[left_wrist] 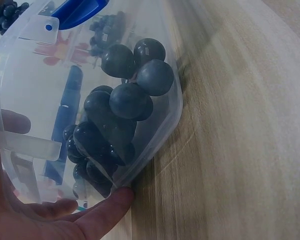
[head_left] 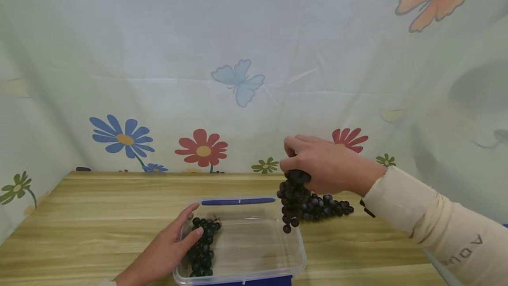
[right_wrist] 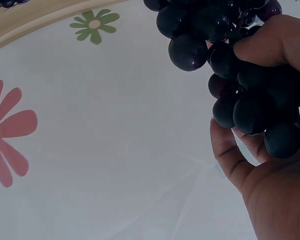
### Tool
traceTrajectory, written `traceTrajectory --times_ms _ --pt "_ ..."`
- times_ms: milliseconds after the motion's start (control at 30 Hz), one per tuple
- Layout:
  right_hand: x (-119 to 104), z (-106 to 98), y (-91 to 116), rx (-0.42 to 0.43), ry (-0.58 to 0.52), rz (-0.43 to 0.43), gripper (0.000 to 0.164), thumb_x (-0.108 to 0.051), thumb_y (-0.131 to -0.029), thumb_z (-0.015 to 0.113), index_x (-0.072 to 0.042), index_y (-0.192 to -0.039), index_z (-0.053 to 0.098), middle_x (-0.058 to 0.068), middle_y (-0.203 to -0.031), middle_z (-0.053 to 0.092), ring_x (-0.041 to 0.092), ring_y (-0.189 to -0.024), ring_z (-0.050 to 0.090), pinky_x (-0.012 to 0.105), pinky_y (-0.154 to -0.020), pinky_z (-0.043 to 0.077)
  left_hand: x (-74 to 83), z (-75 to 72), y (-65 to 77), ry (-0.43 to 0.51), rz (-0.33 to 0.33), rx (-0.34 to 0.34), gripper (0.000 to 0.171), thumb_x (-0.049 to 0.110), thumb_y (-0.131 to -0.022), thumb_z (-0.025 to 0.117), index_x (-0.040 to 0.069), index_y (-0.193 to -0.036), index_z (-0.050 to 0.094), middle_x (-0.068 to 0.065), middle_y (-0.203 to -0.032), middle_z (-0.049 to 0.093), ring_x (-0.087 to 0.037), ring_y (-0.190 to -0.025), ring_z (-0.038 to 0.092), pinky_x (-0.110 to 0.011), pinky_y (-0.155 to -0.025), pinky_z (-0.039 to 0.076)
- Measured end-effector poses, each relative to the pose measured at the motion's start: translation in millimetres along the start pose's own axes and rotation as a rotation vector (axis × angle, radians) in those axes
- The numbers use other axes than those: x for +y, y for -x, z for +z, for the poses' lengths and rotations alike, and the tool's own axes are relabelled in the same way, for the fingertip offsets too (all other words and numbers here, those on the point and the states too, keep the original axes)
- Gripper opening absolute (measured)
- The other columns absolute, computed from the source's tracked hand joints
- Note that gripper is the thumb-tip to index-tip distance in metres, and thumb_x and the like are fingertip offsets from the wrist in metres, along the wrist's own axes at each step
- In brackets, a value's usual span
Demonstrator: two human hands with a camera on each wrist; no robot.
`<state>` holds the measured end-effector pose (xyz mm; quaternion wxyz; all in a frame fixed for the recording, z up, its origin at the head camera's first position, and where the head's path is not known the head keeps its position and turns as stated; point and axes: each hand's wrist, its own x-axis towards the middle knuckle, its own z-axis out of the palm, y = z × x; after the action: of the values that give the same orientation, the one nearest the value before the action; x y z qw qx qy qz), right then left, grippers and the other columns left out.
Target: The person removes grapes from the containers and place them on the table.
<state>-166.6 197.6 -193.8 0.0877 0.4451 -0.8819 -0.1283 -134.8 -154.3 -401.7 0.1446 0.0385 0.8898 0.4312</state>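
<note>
A bunch of dark grapes hangs from my right hand, raised above the right far corner of a clear plastic container. In the right wrist view, thumb and fingers grip the grapes from both sides. My left hand holds the container's left wall, its thumb over the rim and fingers along the outside. Inside, along that wall, lies another bunch of grapes, partly hidden by the thumb. The left wrist view shows these grapes through the clear wall.
On the wooden table, right of the container, lies one more bunch of grapes, partly behind the raised one. Blue clip strips run along the container's far and near sides. A printed curtain with flowers and butterflies stands behind the table.
</note>
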Motion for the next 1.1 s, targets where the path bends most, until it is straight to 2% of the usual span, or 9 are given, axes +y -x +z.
traceTrajectory --times_ms 200,567,733,800,867,1000,1100 --pt "11.6 3.0 12.4 0.040 0.010 0.013 0.033 0.002 -0.078 0.080 -0.024 -0.095 0.071 -0.001 -0.094 0.052 0.014 -0.081 0.046 0.030 -0.072 0.044 -1.2 0.4 -0.5 -0.001 0.003 -0.002 0.074 0.058 -0.102 0.058 0.034 -0.165 0.026 -0.024 -0.165 0.038 -0.051 -0.150 0.040 -0.074 -0.108 0.042" --pt "37.3 14.6 38.5 0.016 -0.045 0.083 0.036 0.003 -0.077 0.080 -0.026 -0.094 0.067 -0.002 -0.095 0.053 0.012 -0.082 0.045 0.029 -0.071 0.040 -0.3 -0.3 -0.1 -0.007 0.008 -0.009 0.075 0.057 -0.103 0.057 0.032 -0.165 0.025 -0.023 -0.167 0.035 -0.051 -0.152 0.036 -0.075 -0.109 0.040" --pt "46.7 16.9 49.7 -0.048 -0.103 0.169 0.039 0.007 -0.077 0.073 -0.025 -0.099 0.070 0.002 -0.101 0.055 0.015 -0.083 0.047 0.028 -0.065 0.037 0.8 -1.0 1.3 -0.007 0.010 -0.009 0.074 0.056 -0.103 0.058 0.032 -0.165 0.026 -0.024 -0.166 0.036 -0.051 -0.151 0.038 -0.074 -0.109 0.041" --pt "51.3 18.2 53.6 -0.084 -0.130 0.224 0.045 0.008 -0.076 0.071 -0.025 -0.107 0.074 0.002 -0.101 0.053 0.016 -0.082 0.044 0.028 -0.064 0.035 0.9 -0.8 1.3 -0.005 0.009 -0.008 0.074 0.056 -0.103 0.058 0.032 -0.165 0.026 -0.025 -0.166 0.036 -0.052 -0.150 0.038 -0.073 -0.108 0.042" --pt "56.7 20.3 57.4 -0.098 -0.159 0.264 0.050 0.009 -0.076 0.071 -0.024 -0.113 0.076 0.004 -0.103 0.054 0.016 -0.083 0.045 0.031 -0.066 0.039 0.7 -0.4 1.2 -0.001 0.008 -0.009 0.074 0.057 -0.102 0.058 0.032 -0.165 0.026 -0.025 -0.166 0.036 -0.052 -0.150 0.039 -0.073 -0.108 0.043" --pt "68.5 26.4 66.0 -0.098 -0.197 0.311 0.045 0.008 -0.077 0.073 -0.025 -0.108 0.073 0.004 -0.106 0.056 0.016 -0.086 0.051 0.035 -0.073 0.045 0.6 0.1 0.3 0.003 0.006 -0.016 0.075 0.058 -0.102 0.057 0.032 -0.165 0.025 -0.026 -0.166 0.035 -0.053 -0.149 0.039 -0.072 -0.107 0.044" --pt "74.6 31.8 72.9 -0.114 -0.239 0.354 0.043 0.006 -0.078 0.074 -0.025 -0.108 0.072 0.004 -0.107 0.057 0.018 -0.088 0.053 0.034 -0.071 0.045 0.7 -0.1 0.0 -0.001 -0.001 -0.022 0.076 0.059 -0.102 0.056 0.032 -0.166 0.024 -0.026 -0.166 0.035 -0.053 -0.148 0.041 -0.073 -0.106 0.045"
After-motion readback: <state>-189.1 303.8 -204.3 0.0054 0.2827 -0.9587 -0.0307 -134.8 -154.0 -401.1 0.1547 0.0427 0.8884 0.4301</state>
